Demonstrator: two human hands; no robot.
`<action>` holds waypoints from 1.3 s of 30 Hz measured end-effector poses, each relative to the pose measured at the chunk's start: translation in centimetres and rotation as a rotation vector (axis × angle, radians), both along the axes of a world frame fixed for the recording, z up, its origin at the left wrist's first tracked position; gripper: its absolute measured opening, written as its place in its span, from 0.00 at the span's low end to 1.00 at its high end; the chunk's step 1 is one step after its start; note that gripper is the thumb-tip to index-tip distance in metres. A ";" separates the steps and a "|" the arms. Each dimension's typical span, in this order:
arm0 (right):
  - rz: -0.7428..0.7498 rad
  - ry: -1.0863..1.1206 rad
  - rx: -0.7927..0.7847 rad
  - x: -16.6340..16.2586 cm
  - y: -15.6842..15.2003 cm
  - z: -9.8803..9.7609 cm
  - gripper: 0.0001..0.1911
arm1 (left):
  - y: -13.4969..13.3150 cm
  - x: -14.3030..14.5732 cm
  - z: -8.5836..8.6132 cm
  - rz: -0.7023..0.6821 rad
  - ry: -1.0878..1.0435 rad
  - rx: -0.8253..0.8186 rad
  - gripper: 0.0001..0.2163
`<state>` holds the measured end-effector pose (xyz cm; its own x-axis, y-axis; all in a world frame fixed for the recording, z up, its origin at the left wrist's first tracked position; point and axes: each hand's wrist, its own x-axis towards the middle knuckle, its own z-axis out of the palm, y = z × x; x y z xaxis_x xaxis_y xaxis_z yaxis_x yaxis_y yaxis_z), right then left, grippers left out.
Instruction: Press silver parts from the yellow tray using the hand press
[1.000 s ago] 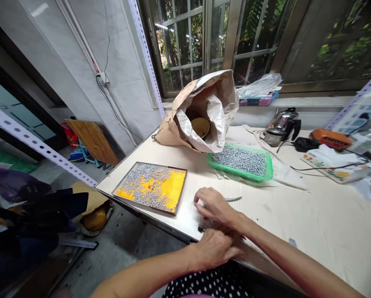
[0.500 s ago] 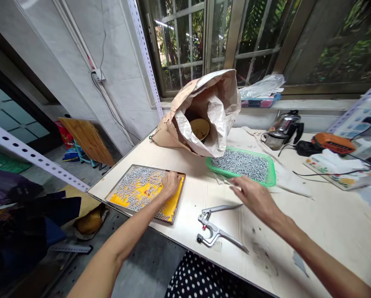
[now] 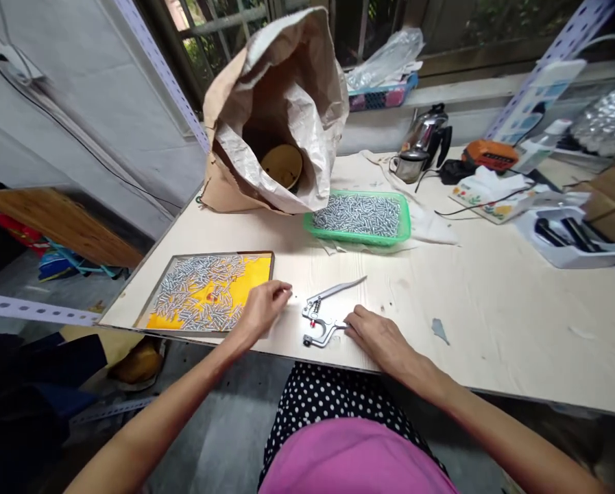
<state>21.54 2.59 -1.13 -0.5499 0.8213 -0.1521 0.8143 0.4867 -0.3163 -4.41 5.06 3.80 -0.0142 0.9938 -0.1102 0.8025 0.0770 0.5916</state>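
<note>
My left hand [image 3: 262,306] is just right of the shallow tray [image 3: 273,264], its thumb and fingertips pinched together. Whatever is between them is too small to make out. Small silvery metal pins [image 3: 184,278] lie scattered over the tray's yellow lining. On the table in front of me are silver hand pliers [image 3: 323,336] with a spring and a C-shaped jaw, handles spread. My right hand [image 3: 382,339] is closed around their lower handle, hiding most of it. Behind them stands a green basket [image 3: 358,240] full of similar metal pins.
A large open paper sack [image 3: 225,185] with a round bowl [image 3: 282,167] inside leans at the back left. Farther right are a metal kettle [image 3: 425,134], an orange device [image 3: 489,156], cables and a white bin [image 3: 559,247]. The table's front edge runs close to my lap.
My left hand has left the tray and moved right, fingers pinched. My right hand has come down from near the green basket onto the pliers' lower handle. The view has tilted down.
</note>
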 end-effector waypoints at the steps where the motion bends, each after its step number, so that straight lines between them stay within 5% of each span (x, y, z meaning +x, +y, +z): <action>1: 0.006 -0.012 0.011 0.0 0.0 0.0 0.08 | -1.2 0.8 -0.1 -0.010 -0.077 -0.064 0.09; 6: 0.057 -0.048 0.097 0.0 -0.2 0.1 0.08 | -3.7 3.0 -2.3 0.110 -0.353 -0.343 0.05; 14: 0.085 0.016 0.265 0.5 -1.7 -0.6 0.10 | -4.9 3.7 -4.3 0.255 -0.595 -0.371 0.14; 25: 0.122 0.056 0.320 0.7 -1.5 -0.6 0.11 | -5.0 3.9 -4.4 0.263 -0.457 -0.401 0.11; 39: 0.154 -0.010 0.137 0.5 0.0 0.5 0.08 | -3.9 4.1 -3.1 0.213 -0.335 -0.636 0.08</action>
